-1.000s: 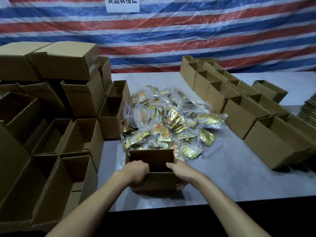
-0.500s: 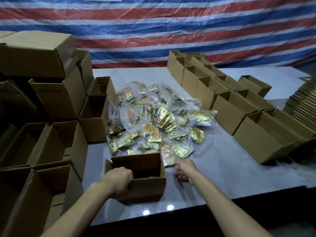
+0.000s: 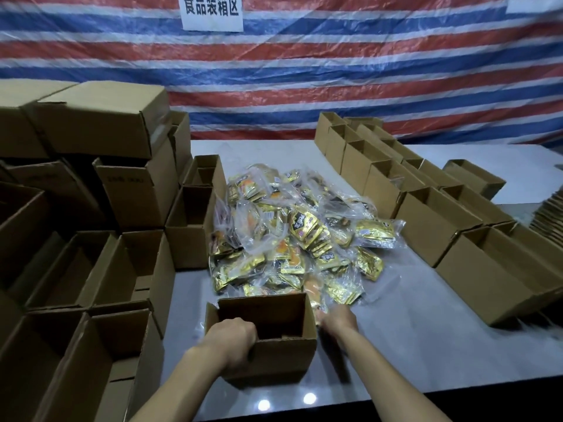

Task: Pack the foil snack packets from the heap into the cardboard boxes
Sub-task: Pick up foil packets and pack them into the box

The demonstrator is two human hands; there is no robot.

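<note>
At the near edge of the table [image 3: 411, 345], the left hand [image 3: 231, 342] grips the near wall of an open cardboard box [image 3: 283, 359]. The right hand [image 3: 336, 318] lies just right of it, at the fringe of the heap of foil packets [image 3: 292, 239] behind the box; its fingers are blurred, their hold unclear.

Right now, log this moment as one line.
left hand grips box rim | right hand at near edge of heap, grip unclear | box upright, open
</note>
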